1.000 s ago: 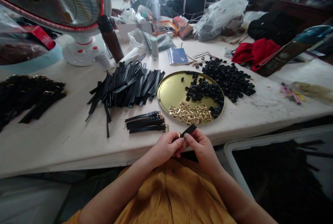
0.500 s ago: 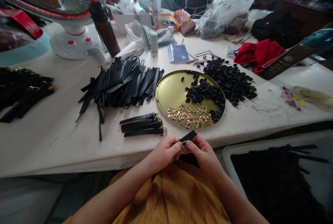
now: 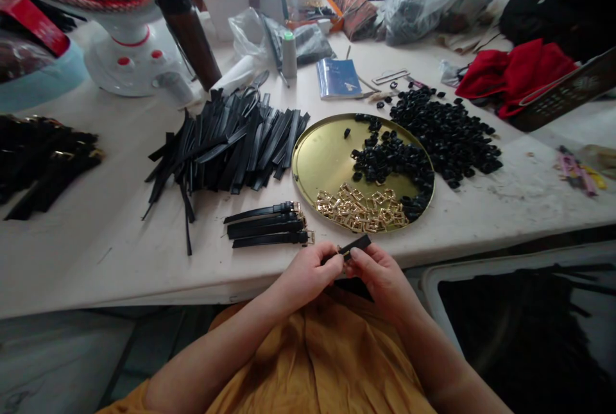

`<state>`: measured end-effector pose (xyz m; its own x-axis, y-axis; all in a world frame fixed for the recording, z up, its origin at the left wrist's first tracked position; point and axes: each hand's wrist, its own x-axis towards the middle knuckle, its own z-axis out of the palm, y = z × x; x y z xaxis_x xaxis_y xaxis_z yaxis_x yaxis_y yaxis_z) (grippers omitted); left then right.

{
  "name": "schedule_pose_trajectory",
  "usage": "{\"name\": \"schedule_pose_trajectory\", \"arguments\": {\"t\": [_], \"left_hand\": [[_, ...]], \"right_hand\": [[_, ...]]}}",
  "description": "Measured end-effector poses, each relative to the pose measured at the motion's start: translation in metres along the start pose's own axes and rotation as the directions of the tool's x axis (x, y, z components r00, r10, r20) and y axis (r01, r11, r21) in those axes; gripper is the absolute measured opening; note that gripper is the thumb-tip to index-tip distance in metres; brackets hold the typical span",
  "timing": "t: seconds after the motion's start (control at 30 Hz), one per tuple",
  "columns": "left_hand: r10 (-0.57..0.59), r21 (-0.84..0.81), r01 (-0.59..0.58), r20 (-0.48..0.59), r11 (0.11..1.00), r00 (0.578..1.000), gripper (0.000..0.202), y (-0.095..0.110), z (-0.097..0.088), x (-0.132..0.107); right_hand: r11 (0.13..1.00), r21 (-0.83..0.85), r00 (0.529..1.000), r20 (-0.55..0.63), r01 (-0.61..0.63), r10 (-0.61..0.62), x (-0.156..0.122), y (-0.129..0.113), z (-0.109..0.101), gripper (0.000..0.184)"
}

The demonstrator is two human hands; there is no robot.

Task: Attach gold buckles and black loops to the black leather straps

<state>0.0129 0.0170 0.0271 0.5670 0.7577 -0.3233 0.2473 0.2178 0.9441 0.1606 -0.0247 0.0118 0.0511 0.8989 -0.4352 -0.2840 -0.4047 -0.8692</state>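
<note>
Cool, rather dim, diffuse light spreads over the white cloth-covered table (image 3: 120, 266), its exact source hard to tell. A pale sheen lies across the round gold-coloured metal tray (image 3: 320, 154), and soft highlights catch the translucent plastic bag (image 3: 423, 0). Deep shadow swallows the inside of the white-rimmed plastic bin (image 3: 430, 285). The white-and-red electric fan (image 3: 118, 64) looks stretched near the edge; the flat black strap (image 3: 359, 244) shows little fine detail.

A white fan (image 3: 129, 32) with red trim stands on the left, next to a brown bottle (image 3: 191, 38) with a black top. A blue book (image 3: 338, 78) lies near a spool (image 3: 289, 58) with a green top. A red cloth (image 3: 522, 72) sits on the right, with a see-through bag (image 3: 421, 0) farther back.
</note>
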Motion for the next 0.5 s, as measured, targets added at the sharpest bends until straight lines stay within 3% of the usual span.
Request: {"name": "schedule_pose_trajectory", "arguments": {"t": [0.17, 0.23, 0.3, 0.4, 0.43, 0.5], "left_hand": [[0.061, 0.1, -0.06, -0.015, 0.993, 0.998, 0.021, 0.002, 0.002, -0.002], [0.089, 0.158, -0.084, -0.024, 0.984, 0.996, 0.023, 0.003, 0.001, -0.003], [0.107, 0.191, -0.098, -0.037, 0.977, 0.994, 0.026, 0.005, 0.0, -0.003], [0.081, 0.146, -0.075, -0.035, 0.986, 0.996, 0.029, 0.004, -0.002, 0.0], [0.061, 0.116, -0.056, -0.034, 0.992, 0.998, 0.029, 0.004, -0.002, 0.002], [0.034, 0.079, -0.029, -0.057, 0.996, 0.998, 0.023, 0.003, -0.002, 0.004]], "right_hand": [[1.0, -0.016, 1.0, 0.016, 0.007, -0.007, 0.002, -0.001, 0.001, 0.022], [0.987, -0.14, 0.997, -0.009, 0.078, -0.08, 0.001, -0.004, 0.002, 0.02], [0.909, -0.368, 0.97, -0.064, 0.198, -0.237, 0.0, -0.007, 0.004, 0.018], [0.715, -0.618, 0.875, -0.087, 0.327, -0.476, 0.0, -0.011, 0.007, 0.015], [0.702, -0.624, 0.865, -0.08, 0.344, -0.495, 0.0, -0.012, 0.008, 0.013], [0.776, -0.534, 0.908, -0.034, 0.336, -0.417, 0.001, -0.012, 0.009, 0.012]]}}
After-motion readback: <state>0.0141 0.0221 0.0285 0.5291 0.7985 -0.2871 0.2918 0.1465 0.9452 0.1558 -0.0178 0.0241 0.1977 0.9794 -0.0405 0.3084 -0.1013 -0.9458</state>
